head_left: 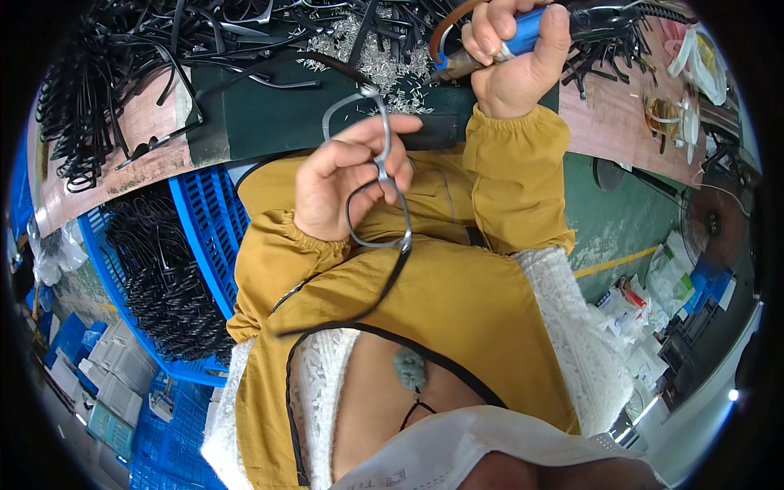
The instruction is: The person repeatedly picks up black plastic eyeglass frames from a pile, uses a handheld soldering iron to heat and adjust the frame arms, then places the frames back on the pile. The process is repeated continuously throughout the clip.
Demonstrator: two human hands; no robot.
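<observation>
The grip of the left hand (347, 180) is closed about the middle of a pale grey, two-rimmed spectacle frame with dark side arms (381, 170), whose bridge lies across the curled fingers; which finger bears most of the hold cannot be told. By this central hold both hinges appear to be left uncovered. The frame is held in the air before the bench edge, turned on end, with one side arm extended over the bench and the other hung above the lap. The grip of the right hand (510, 77) is wrapped round a blue cylindrical corded tool (527, 31), its tip pointed inward and the thumb raised along its body, probably for steadiness. Beneath, the pinkish wooden bench (155, 159) is covered in the middle by a dark green mat (261, 118), on which small silvery metal pieces (351, 41) are spread, seemingly within easy reach. Slender black spectacle parts (73, 106) are heaped at the left. Below the bench, more black parts (163, 286) are packed in a blue slatted plastic basket (214, 265), perhaps so that bench room is spared.
</observation>
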